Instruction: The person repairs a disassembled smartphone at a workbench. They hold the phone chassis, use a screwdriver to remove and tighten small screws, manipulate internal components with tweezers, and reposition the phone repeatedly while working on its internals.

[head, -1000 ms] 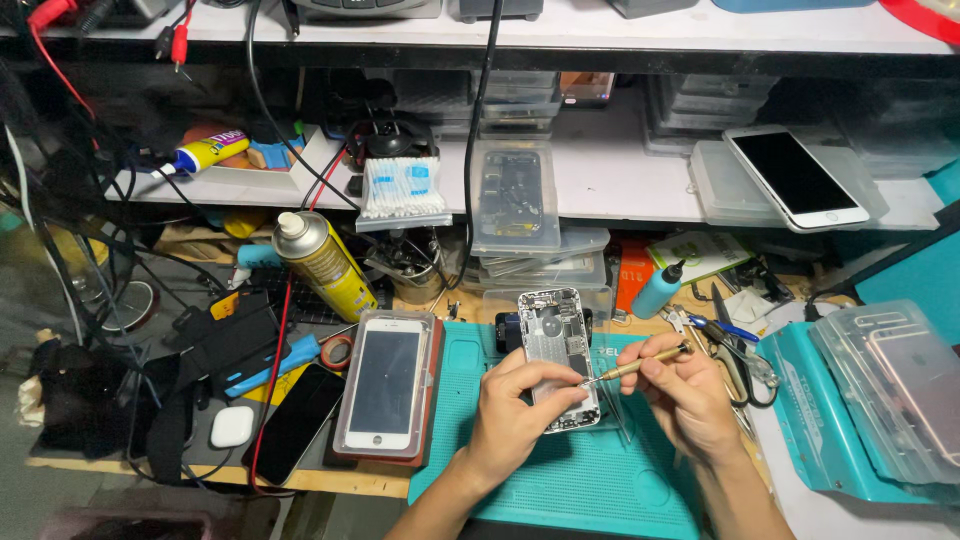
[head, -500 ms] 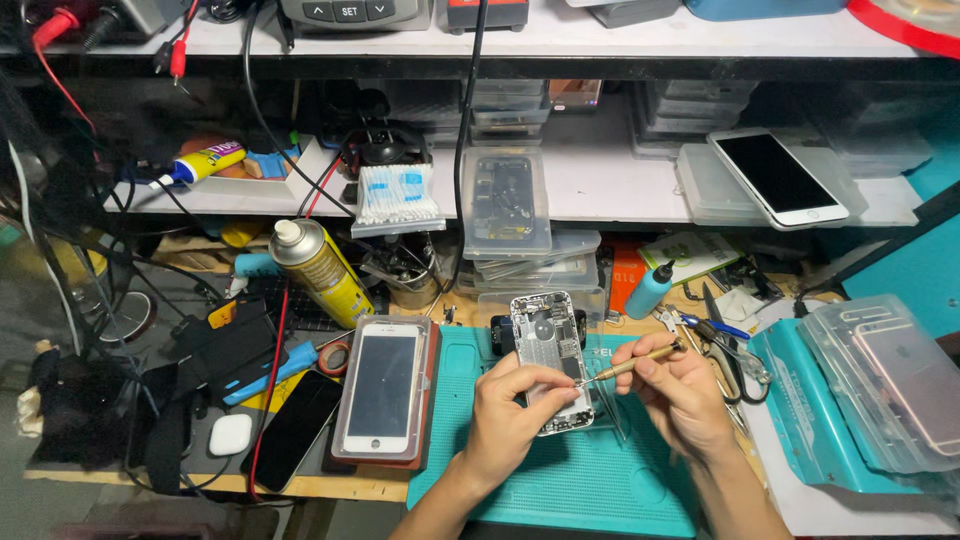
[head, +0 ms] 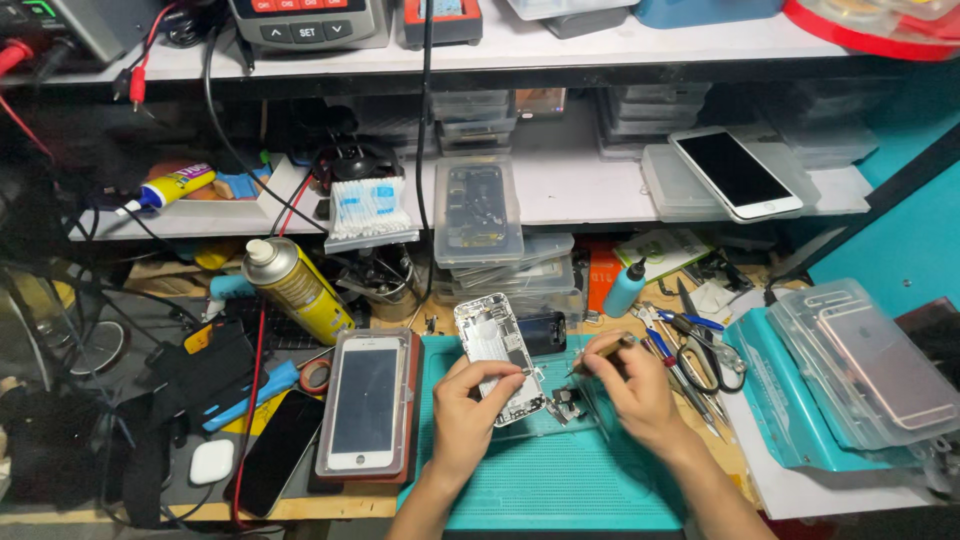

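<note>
An opened silver phone body (head: 493, 350) lies tilted on the teal work mat (head: 545, 480). My left hand (head: 470, 410) pins its lower edge with thumb and fingers. My right hand (head: 628, 385) grips a thin brown-handled tool (head: 600, 352) whose tip points left toward the phone's lower right corner. Small dark loose parts (head: 568, 402) lie on the mat between my two hands. A small dark phone part (head: 545, 333) rests just right of the phone body.
A white phone screen in a red frame (head: 368, 405) sits left of the mat, a dark phone (head: 278, 450) beside it. A yellow spray can (head: 295, 288), scissors and tweezers (head: 700, 355), a blue bottle (head: 625, 288), clear trays (head: 870, 370) and shelves surround the mat.
The view has tilted a little. My right hand has drawn the tool in, so it looks shorter and nearer the phone's lower right corner. My left hand stays on the phone body.
</note>
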`<action>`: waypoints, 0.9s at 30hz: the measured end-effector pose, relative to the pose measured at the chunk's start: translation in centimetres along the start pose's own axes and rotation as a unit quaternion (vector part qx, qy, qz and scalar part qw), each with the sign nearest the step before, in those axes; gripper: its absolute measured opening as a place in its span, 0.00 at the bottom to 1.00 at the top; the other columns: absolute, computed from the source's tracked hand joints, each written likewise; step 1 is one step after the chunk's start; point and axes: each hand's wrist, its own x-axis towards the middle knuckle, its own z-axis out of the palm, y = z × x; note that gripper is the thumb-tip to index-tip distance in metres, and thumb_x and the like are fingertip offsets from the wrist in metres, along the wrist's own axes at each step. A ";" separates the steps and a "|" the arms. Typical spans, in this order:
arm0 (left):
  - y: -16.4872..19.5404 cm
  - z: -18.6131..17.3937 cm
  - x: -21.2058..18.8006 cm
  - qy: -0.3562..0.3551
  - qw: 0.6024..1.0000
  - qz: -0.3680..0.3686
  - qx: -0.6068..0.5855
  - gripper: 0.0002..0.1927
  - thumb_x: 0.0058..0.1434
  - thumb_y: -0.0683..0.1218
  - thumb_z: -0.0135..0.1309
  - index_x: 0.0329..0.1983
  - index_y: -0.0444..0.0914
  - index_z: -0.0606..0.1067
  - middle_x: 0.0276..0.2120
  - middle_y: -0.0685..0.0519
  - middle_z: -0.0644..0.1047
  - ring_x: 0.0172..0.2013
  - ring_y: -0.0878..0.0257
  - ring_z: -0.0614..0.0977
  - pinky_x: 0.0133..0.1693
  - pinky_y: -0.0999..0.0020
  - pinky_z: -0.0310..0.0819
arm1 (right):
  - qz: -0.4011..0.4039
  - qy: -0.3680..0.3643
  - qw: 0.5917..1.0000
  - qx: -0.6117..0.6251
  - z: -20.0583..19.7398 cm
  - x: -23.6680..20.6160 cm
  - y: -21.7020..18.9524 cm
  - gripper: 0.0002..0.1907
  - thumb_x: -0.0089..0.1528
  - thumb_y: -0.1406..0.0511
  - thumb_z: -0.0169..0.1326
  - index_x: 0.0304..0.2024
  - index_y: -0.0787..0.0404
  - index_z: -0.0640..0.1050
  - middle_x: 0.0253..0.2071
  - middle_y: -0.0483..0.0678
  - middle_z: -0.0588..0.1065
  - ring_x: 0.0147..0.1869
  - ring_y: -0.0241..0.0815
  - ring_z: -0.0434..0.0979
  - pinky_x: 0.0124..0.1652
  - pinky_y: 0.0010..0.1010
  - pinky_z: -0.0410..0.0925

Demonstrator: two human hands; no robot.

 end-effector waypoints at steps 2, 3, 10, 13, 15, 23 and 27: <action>-0.2 0.2 0.0 -0.003 1.000 -0.005 -0.001 0.05 0.55 0.37 0.64 0.36 0.33 0.84 0.35 0.51 0.81 0.36 0.66 0.83 0.37 0.74 0.75 | -0.007 -0.010 0.995 -0.101 0.6 0.0 -0.4 0.05 0.65 0.70 0.51 0.36 0.67 0.75 0.35 0.50 0.77 0.36 0.41 0.80 0.38 0.29 0.73; -0.3 0.4 0.0 -0.005 1.000 -0.010 -0.008 0.06 0.55 0.37 0.64 0.36 0.33 0.84 0.36 0.51 0.81 0.36 0.66 0.83 0.37 0.74 0.75 | -0.037 -0.021 0.992 -0.119 0.8 0.1 -0.6 0.05 0.65 0.69 0.50 0.36 0.67 0.75 0.35 0.51 0.76 0.36 0.43 0.79 0.38 0.31 0.72; -1.0 1.1 -0.1 -0.001 0.998 -0.059 0.034 0.06 0.54 0.39 0.66 0.36 0.35 0.86 0.32 0.53 0.80 0.28 0.69 0.76 0.28 0.75 0.65 | -0.004 -0.094 0.980 -0.175 1.7 0.1 -0.5 0.08 0.68 0.66 0.48 0.41 0.66 0.69 0.30 0.57 0.74 0.33 0.56 0.76 0.34 0.41 0.68; -1.2 1.5 -0.2 -0.004 0.999 -0.051 0.008 0.06 0.54 0.39 0.66 0.36 0.35 0.85 0.32 0.55 0.79 0.27 0.72 0.75 0.26 0.77 0.63 | 0.027 -0.104 0.972 -0.210 1.6 0.0 -0.7 0.08 0.68 0.65 0.49 0.42 0.65 0.69 0.29 0.59 0.75 0.34 0.60 0.77 0.34 0.44 0.67; -1.3 1.6 -0.1 -0.006 0.999 -0.043 0.010 0.06 0.54 0.39 0.66 0.36 0.35 0.85 0.33 0.55 0.80 0.28 0.72 0.75 0.27 0.77 0.64 | 0.038 -0.099 0.973 -0.205 1.4 0.0 -1.1 0.08 0.67 0.64 0.49 0.42 0.64 0.71 0.30 0.57 0.77 0.34 0.59 0.79 0.34 0.42 0.68; -1.2 1.9 0.0 -0.011 0.998 -0.057 0.030 0.05 0.54 0.40 0.67 0.34 0.36 0.85 0.30 0.56 0.79 0.26 0.71 0.72 0.27 0.76 0.61 | -0.114 0.041 0.984 -0.131 -0.8 -0.3 -2.5 0.05 0.60 0.69 0.60 0.36 0.67 0.82 0.37 0.51 0.78 0.38 0.43 0.80 0.37 0.32 0.72; -1.0 2.1 0.3 -0.015 0.999 -0.036 0.022 0.05 0.54 0.40 0.67 0.33 0.36 0.84 0.30 0.56 0.79 0.28 0.72 0.74 0.28 0.76 0.63 | 0.043 0.054 0.972 0.223 -1.8 -0.4 -2.4 0.06 0.60 0.76 0.59 0.40 0.73 0.81 0.44 0.54 0.78 0.40 0.44 0.83 0.43 0.32 0.77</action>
